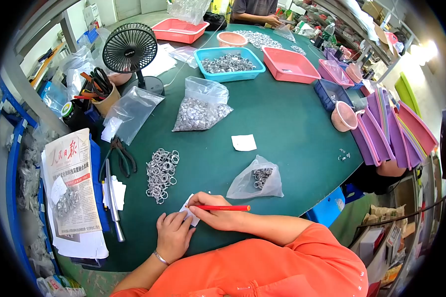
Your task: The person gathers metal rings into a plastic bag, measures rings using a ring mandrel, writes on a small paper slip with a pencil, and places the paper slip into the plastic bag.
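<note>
My right hand is closed around a red pen, its tip down at a small white slip of paper. My left hand lies with its fingers flat along the slip's left edge and holds nothing. Just beyond it is a loose pile of grey metal rings. A clear plastic bag with a few similar rings lies to the right of the pen. Farther up the table is another small white paper.
Behind stand a filled plastic bag, a blue basin of metal parts and a black fan. Pliers and a newspaper are left. Pink basins and purple trays line the right. Another person's hand is at the far end.
</note>
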A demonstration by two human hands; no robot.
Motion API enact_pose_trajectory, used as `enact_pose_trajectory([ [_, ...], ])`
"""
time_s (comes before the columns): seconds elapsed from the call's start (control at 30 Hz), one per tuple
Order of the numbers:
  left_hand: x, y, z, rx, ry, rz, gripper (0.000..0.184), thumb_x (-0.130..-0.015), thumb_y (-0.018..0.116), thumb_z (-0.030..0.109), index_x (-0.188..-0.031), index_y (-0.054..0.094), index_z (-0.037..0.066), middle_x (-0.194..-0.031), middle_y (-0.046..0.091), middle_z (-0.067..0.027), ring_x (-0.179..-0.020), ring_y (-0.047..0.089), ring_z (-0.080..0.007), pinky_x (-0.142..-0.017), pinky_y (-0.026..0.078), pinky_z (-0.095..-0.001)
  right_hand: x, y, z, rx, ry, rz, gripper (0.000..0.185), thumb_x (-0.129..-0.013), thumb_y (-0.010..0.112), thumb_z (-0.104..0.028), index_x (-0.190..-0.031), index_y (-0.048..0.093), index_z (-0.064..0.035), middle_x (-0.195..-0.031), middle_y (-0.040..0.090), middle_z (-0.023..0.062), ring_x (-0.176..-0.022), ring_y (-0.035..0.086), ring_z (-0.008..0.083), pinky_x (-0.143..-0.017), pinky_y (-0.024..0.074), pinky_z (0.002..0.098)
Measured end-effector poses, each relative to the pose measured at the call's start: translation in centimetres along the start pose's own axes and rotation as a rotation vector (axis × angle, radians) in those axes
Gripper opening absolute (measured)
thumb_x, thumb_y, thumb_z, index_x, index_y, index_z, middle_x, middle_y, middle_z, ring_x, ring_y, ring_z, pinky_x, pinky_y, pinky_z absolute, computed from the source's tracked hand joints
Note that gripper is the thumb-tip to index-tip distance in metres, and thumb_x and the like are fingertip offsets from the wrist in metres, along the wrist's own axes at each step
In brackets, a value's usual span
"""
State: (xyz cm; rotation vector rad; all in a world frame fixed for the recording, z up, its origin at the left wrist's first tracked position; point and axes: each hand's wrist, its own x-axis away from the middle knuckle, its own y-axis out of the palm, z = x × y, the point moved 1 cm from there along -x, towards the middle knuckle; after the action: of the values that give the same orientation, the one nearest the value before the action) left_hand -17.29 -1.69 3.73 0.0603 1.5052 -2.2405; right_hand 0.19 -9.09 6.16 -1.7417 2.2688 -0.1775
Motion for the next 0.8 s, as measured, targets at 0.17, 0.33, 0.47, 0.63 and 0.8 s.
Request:
enact_pose_trajectory([
  [0.17, 0.2, -0.3, -0.3, 0.046, -0.019, 0.027, 0.031, -0.072, 0.073, 0.011, -0.102, 0.065, 0.005, -0.116, 0.059, -0.0107, -0.109, 0.054, -0.0288, -0.097, 0.037, -0.0479, 0.2, 0.5, 0.5, 0.147, -0.115, 0.002, 0.016, -0.092, 0.058, -0.015, -0.1, 0.054, -0.0015, -0.083, 0.064, 0.0174, -0.075, 0.065, 0.034, -0.067, 0.0519, 0.0398],
  [0.33, -0.3, -4.5, -2.8, -0.051, -0.251, 0.398, 0.026, -0.076, 0.067, 0.002, -0.102, 0.063, 0.001, -0.116, 0.058, -0.0173, -0.108, 0.053, -0.0342, -0.093, 0.04, -0.043, 0.1, 0.5, 1.7, 0.692, -0.26, 0.019, 0.036, -0.07, 0.062, -0.001, -0.106, 0.055, -0.0025, -0.089, 0.051, 0.0132, -0.082, 0.055, 0.0309, -0.068, 0.046, 0.0407],
  [0.47, 1.3, -7.0, -6.5, -0.297, -0.533, 0.406, 0.049, -0.081, 0.063, 0.001, -0.127, 0.046, -0.004, -0.126, 0.047, -0.0265, -0.115, 0.047, -0.0424, -0.099, 0.037, -0.0477, 0.0, 1.1, 2.5, 0.887, -0.157, -0.073, 0.038, -0.076, 0.059, -0.007, -0.113, 0.053, -0.002, -0.097, 0.052, 0.0138, -0.089, 0.055, 0.0296, -0.07, 0.0468, 0.0409],
  [0.63, 2.9, -5.6, -9.2, -0.312, -0.681, 0.217, 0.054, -0.08, 0.062, -0.001, -0.13, 0.042, -0.005, -0.126, 0.047, -0.0278, -0.116, 0.047, -0.044, -0.097, 0.039, -0.0476, -0.2, 1.1, 2.7, 0.904, -0.125, -0.113, 0.043, -0.077, 0.059, -0.007, -0.118, 0.052, -0.0033, -0.099, 0.052, 0.0141, -0.09, 0.055, 0.0292, -0.072, 0.0479, 0.0406],
  [0.8, 2.4, -5.2, -9.9, -0.441, -0.649, 0.227, 0.054, -0.078, 0.059, -0.008, -0.129, 0.042, -0.003, -0.113, 0.051, -0.0255, -0.104, 0.05, -0.0433, -0.091, 0.04, -0.0482, 0.2, 0.9, 2.2, 0.841, -0.122, -0.058, 0.046, -0.075, 0.059, -0.004, -0.12, 0.053, -0.0044, -0.099, 0.052, 0.0143, -0.087, 0.055, 0.0314, -0.073, 0.0475, 0.0409],
])
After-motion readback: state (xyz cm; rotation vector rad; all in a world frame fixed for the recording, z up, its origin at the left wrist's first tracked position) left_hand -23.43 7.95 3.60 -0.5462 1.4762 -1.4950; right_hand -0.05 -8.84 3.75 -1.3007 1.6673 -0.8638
